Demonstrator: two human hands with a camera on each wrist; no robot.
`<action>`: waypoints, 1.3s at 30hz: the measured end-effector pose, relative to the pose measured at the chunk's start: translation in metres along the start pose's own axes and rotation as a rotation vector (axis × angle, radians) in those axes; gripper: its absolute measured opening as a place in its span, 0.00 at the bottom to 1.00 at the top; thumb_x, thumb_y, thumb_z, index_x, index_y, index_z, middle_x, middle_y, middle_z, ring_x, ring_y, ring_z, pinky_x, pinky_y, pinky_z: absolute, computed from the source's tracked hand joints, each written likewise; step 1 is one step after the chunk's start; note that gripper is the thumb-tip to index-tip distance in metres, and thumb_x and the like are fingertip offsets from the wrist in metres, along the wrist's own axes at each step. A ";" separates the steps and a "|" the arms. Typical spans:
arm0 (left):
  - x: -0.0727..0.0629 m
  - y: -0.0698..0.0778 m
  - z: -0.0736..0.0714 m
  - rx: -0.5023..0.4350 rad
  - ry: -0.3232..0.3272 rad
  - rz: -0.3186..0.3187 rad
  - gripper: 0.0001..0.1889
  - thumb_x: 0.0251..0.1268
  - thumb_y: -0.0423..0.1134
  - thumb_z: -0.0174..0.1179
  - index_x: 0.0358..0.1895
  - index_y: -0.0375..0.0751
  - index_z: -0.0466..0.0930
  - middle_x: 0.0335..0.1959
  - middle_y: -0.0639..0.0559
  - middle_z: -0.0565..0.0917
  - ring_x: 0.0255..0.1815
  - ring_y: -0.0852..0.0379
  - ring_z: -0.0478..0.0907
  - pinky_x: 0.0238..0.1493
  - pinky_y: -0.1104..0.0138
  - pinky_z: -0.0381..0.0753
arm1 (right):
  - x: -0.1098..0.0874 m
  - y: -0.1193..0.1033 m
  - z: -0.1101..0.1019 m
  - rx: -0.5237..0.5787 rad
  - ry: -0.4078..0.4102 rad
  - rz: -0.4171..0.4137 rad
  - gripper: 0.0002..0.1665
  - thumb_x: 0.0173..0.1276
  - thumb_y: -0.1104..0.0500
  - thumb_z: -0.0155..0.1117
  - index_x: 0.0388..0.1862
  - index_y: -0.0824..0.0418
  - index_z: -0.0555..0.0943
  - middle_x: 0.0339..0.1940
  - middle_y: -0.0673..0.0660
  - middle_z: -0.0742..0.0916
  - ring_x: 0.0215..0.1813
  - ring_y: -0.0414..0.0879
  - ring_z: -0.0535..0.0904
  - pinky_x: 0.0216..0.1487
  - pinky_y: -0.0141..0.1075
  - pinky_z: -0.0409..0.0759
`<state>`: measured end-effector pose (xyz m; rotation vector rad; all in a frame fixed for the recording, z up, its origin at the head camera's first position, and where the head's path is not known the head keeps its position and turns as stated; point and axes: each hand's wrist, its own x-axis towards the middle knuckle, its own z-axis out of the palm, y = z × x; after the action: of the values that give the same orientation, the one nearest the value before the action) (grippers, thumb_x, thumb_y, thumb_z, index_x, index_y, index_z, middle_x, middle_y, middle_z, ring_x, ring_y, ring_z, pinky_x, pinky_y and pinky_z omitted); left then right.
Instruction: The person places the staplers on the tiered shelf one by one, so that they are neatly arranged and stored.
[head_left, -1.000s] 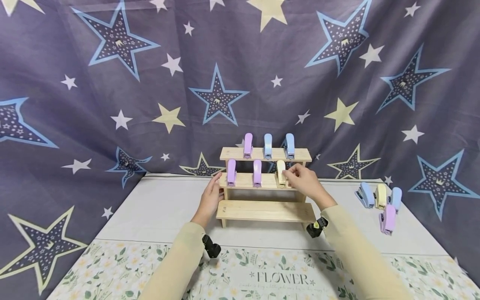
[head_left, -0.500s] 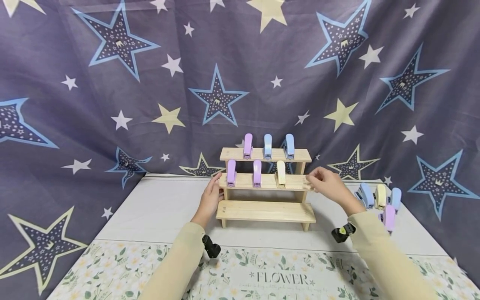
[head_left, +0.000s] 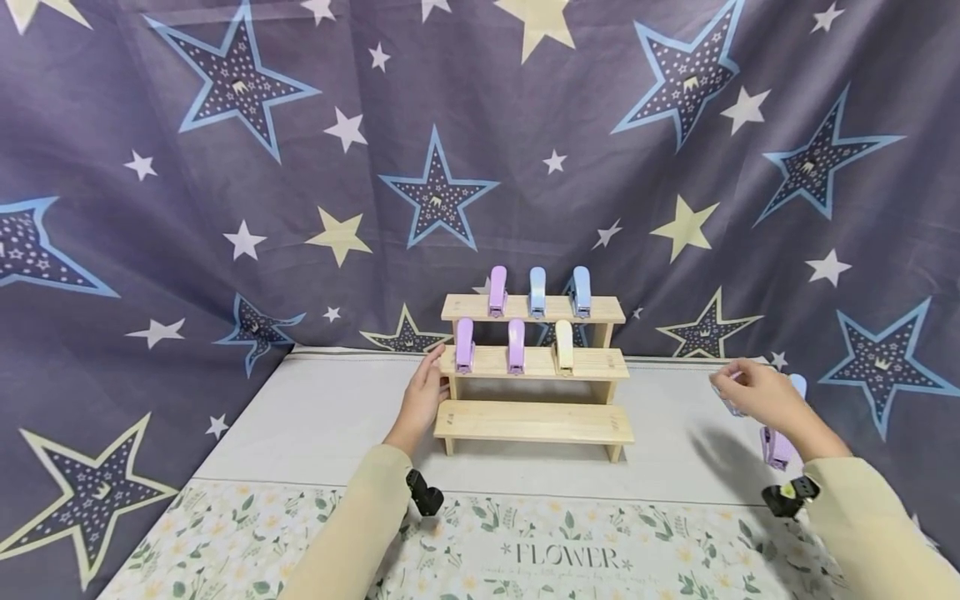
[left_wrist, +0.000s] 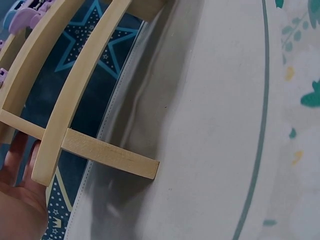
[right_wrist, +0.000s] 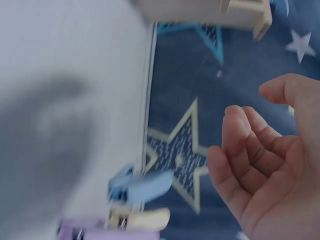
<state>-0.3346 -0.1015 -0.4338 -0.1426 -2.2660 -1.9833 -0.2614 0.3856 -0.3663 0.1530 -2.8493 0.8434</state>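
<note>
A three-tier wooden stand (head_left: 532, 421) holds small staplers. On its top shelf are a purple stapler (head_left: 497, 290) and two blue staplers (head_left: 537, 290); the middle shelf bears two purple staplers (head_left: 516, 346) and a cream stapler (head_left: 564, 346). My left hand (head_left: 420, 402) touches the stand's left side, its fairly straight fingers (left_wrist: 32, 165) reaching behind the wood. Off to the right, my right hand (head_left: 765, 400) hovers over a loose group of staplers, holding nothing, thumb apart from the loosely bent fingers. In the right wrist view, a blue stapler (right_wrist: 147, 187) and a cream stapler (right_wrist: 145, 219) lie below it.
A purple stapler (head_left: 777, 448) stands at the front of the right-hand group, with another blue stapler (head_left: 798, 385) partly hidden behind my hand. A star-patterned curtain (head_left: 315, 167) hangs behind the white table (head_left: 330, 408). A flower-print mat (head_left: 480, 558) covers its front.
My right hand has let go of the cream stapler on the middle shelf and moved right, past the stand's end, to above the loose staplers. My left hand has stayed at the stand.
</note>
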 end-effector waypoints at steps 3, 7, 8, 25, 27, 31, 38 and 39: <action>-0.001 0.000 0.001 -0.001 0.001 0.006 0.25 0.85 0.42 0.31 0.78 0.48 0.59 0.74 0.35 0.63 0.67 0.35 0.70 0.67 0.49 0.74 | -0.011 0.019 -0.008 -0.038 -0.017 0.037 0.23 0.77 0.49 0.52 0.49 0.71 0.76 0.33 0.57 0.88 0.30 0.44 0.84 0.32 0.38 0.81; -0.001 0.000 0.001 -0.004 0.000 0.004 0.25 0.85 0.42 0.31 0.79 0.48 0.58 0.74 0.35 0.63 0.67 0.35 0.70 0.68 0.49 0.73 | -0.022 0.041 -0.016 -0.070 -0.031 0.091 0.23 0.76 0.49 0.51 0.48 0.70 0.77 0.34 0.57 0.88 0.32 0.45 0.82 0.33 0.38 0.79; -0.001 0.000 0.001 -0.004 0.000 0.003 0.25 0.85 0.42 0.31 0.79 0.47 0.58 0.74 0.35 0.63 0.67 0.35 0.70 0.68 0.49 0.73 | -0.025 0.045 -0.018 -0.071 -0.032 0.103 0.24 0.76 0.49 0.52 0.47 0.70 0.77 0.34 0.57 0.87 0.32 0.45 0.82 0.32 0.38 0.79; 0.000 0.000 0.000 -0.008 0.009 -0.009 0.24 0.85 0.43 0.33 0.78 0.52 0.61 0.74 0.37 0.64 0.67 0.36 0.71 0.67 0.49 0.74 | -0.050 0.109 -0.006 0.027 -0.065 0.320 0.39 0.74 0.38 0.55 0.51 0.77 0.69 0.25 0.52 0.85 0.28 0.45 0.80 0.27 0.37 0.76; 0.000 0.000 0.000 -0.014 0.007 -0.009 0.24 0.85 0.42 0.33 0.78 0.51 0.61 0.74 0.37 0.64 0.67 0.36 0.71 0.67 0.49 0.74 | -0.052 0.110 -0.002 0.083 -0.092 0.367 0.40 0.74 0.37 0.56 0.52 0.77 0.68 0.24 0.51 0.84 0.28 0.44 0.80 0.26 0.36 0.77; 0.000 -0.001 0.001 -0.005 0.011 -0.013 0.24 0.85 0.43 0.33 0.78 0.50 0.61 0.74 0.36 0.65 0.66 0.36 0.71 0.67 0.49 0.74 | -0.053 0.111 0.004 0.185 -0.135 0.433 0.41 0.74 0.36 0.56 0.50 0.78 0.69 0.23 0.50 0.84 0.28 0.43 0.80 0.25 0.35 0.81; 0.001 -0.003 0.000 0.008 0.008 -0.015 0.25 0.85 0.45 0.31 0.78 0.51 0.59 0.75 0.39 0.65 0.68 0.38 0.71 0.67 0.51 0.74 | -0.053 0.111 0.006 0.185 -0.158 0.439 0.41 0.72 0.34 0.58 0.49 0.76 0.70 0.24 0.50 0.83 0.28 0.43 0.79 0.23 0.35 0.79; 0.001 -0.003 0.000 0.009 0.006 -0.016 0.25 0.85 0.45 0.31 0.78 0.52 0.59 0.75 0.39 0.65 0.68 0.38 0.71 0.67 0.51 0.75 | -0.054 0.111 0.006 0.182 -0.159 0.438 0.40 0.72 0.34 0.58 0.48 0.74 0.70 0.24 0.50 0.83 0.28 0.43 0.79 0.23 0.35 0.78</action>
<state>-0.3363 -0.1017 -0.4369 -0.1176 -2.2798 -1.9780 -0.2255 0.4776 -0.4404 -0.4162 -2.9973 1.2207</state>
